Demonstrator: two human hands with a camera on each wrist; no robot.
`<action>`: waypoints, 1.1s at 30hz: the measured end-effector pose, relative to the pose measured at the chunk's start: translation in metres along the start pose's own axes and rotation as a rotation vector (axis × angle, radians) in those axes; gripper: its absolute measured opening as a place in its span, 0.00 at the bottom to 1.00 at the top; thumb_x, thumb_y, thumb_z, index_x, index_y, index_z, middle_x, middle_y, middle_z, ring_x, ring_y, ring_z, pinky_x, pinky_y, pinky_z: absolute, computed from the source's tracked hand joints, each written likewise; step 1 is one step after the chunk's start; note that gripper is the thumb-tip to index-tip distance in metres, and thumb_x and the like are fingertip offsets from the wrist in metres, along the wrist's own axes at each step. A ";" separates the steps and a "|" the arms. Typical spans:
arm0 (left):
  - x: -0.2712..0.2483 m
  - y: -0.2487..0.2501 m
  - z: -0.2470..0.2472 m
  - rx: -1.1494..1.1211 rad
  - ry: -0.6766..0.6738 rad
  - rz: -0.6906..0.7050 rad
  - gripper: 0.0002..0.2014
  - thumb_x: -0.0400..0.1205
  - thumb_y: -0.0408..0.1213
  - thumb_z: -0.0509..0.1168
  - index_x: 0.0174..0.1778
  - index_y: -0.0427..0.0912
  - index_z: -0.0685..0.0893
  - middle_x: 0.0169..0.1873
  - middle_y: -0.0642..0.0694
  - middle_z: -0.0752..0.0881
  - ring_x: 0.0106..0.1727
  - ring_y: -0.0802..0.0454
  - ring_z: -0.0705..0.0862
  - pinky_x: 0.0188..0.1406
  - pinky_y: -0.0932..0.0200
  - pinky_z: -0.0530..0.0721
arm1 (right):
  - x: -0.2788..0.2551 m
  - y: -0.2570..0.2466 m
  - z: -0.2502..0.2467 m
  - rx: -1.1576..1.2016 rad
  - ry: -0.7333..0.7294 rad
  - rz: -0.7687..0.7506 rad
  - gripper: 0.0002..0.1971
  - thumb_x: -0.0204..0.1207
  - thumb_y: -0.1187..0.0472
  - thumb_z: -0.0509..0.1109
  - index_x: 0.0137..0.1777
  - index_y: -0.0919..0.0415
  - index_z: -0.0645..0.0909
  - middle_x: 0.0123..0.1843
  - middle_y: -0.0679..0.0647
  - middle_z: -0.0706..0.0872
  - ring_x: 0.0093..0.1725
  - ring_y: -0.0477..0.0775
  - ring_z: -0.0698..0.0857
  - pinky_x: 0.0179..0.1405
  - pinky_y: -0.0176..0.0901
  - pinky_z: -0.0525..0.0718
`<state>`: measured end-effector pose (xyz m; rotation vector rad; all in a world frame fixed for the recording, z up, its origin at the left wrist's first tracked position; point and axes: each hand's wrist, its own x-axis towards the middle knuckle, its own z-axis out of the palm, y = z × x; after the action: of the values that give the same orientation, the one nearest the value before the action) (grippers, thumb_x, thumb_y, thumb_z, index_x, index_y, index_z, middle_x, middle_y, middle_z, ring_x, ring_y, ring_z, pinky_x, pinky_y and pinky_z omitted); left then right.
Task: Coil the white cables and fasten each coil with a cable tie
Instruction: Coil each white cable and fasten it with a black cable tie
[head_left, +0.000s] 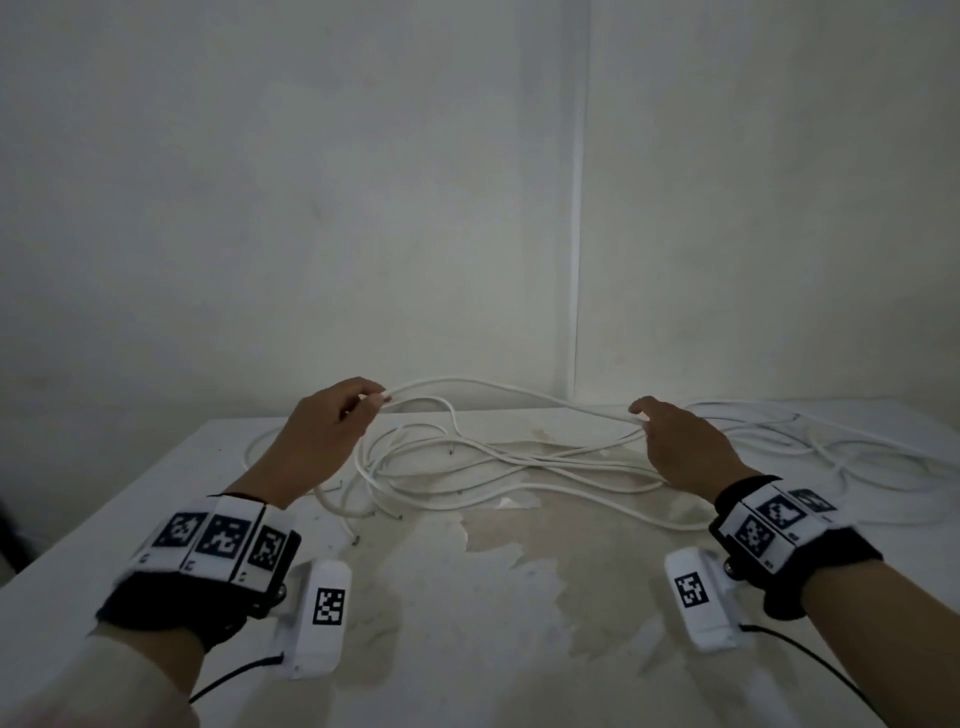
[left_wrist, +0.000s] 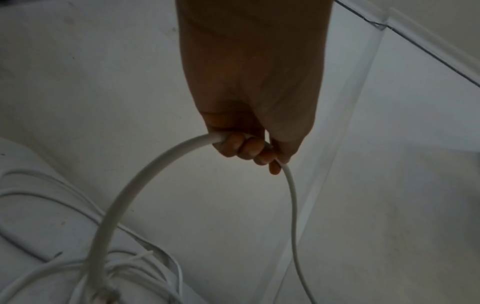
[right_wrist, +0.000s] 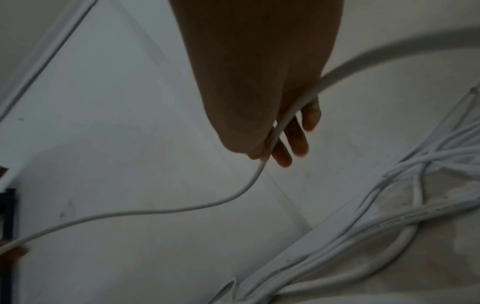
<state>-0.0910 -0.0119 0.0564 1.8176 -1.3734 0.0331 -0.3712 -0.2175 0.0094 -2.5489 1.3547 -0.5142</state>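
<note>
A loose tangle of white cable (head_left: 467, 470) lies on the white table (head_left: 156, 493). One strand (head_left: 493, 385) rises off the tangle and spans between both hands above the table's far edge. My left hand (head_left: 376, 400) pinches its left end; in the left wrist view the fingers (left_wrist: 246, 148) curl round the cable (left_wrist: 130, 195), which loops down into the tangle. My right hand (head_left: 640, 413) holds the same strand further right. In the right wrist view the cable (right_wrist: 233, 197) runs between thumb and fingers (right_wrist: 298, 142). No cable tie can be made out.
More white cable loops (head_left: 831, 447) spread over the table's far right. A worn, stained patch (head_left: 545, 561) covers the table's middle. Pale walls with a vertical trunking strip (head_left: 575, 260) stand directly behind. A few small dark bits (head_left: 356, 540) lie near the tangle.
</note>
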 end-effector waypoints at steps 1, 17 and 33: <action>-0.001 0.003 0.002 -0.017 -0.010 0.013 0.06 0.84 0.37 0.59 0.48 0.47 0.82 0.27 0.51 0.78 0.27 0.63 0.76 0.30 0.73 0.72 | -0.001 -0.004 0.000 0.018 -0.042 -0.036 0.20 0.84 0.61 0.53 0.75 0.55 0.62 0.69 0.60 0.76 0.64 0.61 0.78 0.58 0.48 0.73; -0.008 0.060 0.032 -0.227 -0.116 0.198 0.08 0.81 0.40 0.63 0.47 0.61 0.83 0.28 0.53 0.78 0.29 0.61 0.73 0.31 0.74 0.71 | 0.004 -0.084 0.003 0.183 0.172 -0.566 0.28 0.81 0.41 0.45 0.77 0.51 0.64 0.80 0.53 0.64 0.81 0.56 0.57 0.75 0.49 0.56; -0.010 0.025 -0.003 -0.098 0.070 -0.022 0.14 0.84 0.37 0.57 0.32 0.46 0.79 0.14 0.53 0.71 0.16 0.62 0.69 0.17 0.73 0.63 | 0.017 -0.021 -0.004 0.355 0.154 -0.197 0.08 0.83 0.64 0.57 0.41 0.63 0.70 0.32 0.52 0.73 0.33 0.53 0.69 0.32 0.44 0.66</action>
<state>-0.1140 -0.0039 0.0686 1.7336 -1.2843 0.0170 -0.3481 -0.2202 0.0241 -2.3935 0.9536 -0.9140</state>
